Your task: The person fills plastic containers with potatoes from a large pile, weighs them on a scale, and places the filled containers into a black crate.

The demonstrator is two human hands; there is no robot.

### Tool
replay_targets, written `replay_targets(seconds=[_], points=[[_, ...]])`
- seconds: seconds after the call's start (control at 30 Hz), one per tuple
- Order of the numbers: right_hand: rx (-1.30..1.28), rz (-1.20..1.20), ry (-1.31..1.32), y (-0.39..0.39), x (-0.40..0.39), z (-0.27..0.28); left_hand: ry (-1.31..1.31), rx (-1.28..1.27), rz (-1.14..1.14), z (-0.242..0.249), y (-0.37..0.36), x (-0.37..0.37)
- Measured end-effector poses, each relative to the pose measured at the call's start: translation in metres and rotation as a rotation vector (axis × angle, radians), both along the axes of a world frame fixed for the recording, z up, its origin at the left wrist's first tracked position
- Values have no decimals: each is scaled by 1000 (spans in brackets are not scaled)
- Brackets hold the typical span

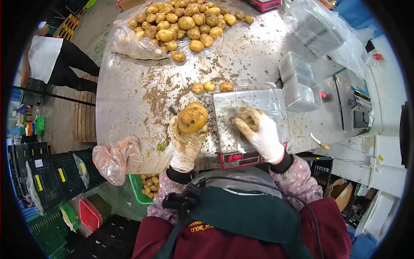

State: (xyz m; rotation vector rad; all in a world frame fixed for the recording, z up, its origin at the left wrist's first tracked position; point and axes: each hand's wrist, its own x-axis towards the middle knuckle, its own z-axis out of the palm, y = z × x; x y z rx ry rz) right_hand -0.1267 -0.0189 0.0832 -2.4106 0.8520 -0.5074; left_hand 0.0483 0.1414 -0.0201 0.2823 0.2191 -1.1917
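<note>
Near table's (125,90) front edge: your left hand (186,146) cups a large potato (192,117), left of your right hand (259,133), half-open, seemingly empty, over the scale (223,105).

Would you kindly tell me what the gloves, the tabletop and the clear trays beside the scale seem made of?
Gloves: probably matt fabric, soft-looking and dirt-stained. Tabletop: likely metal, smooth, with bright glare between soil marks. Trays: thin, glossy plastic, judging by see-through walls and highlights.

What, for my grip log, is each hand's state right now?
Left hand: holding a large potato.
Right hand: half-curled over the scale; whether it holds anything can't be told.
</note>
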Motion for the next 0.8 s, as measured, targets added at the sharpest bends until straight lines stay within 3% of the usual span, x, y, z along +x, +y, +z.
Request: replay_targets(seconds=[0.03, 0.07, 0.13, 0.23, 0.3, 0.37, 0.57, 0.67, 0.7, 0.77, 0.8], points=[[433, 61, -96, 3, 12, 6, -92, 140, 83, 2, 1, -3], [432, 60, -97, 5, 24, 5, -108, 101, 70, -1, 4, -2], [774, 144, -186, 12, 49, 1, -168, 113, 53, 11, 9, -1], [895, 229, -394, 23, 73, -19, -324, 110, 49, 36, 13, 2], [919, 260, -373, 27, 81, -23, -416, 101, 60, 47, 16, 4], [708, 207, -253, 29, 92, -22, -452, 185, 82, 52, 20, 6], [693, 267, -203, 33, 114, -29, -175, 73, 142, 10, 49, 23], [641, 397, 21, 22, 118, -9, -167, 153, 146, 21, 45, 29], [641, 399, 22, 24, 118, -14, -168, 153, 148, 22, 46, 30], [692, 497, -216, 28, 116, -29, -172, 165, 163, 24, 47, 29], [716, 497, -128, 25, 116, -29, -171, 166, 164, 21, 47, 30]])
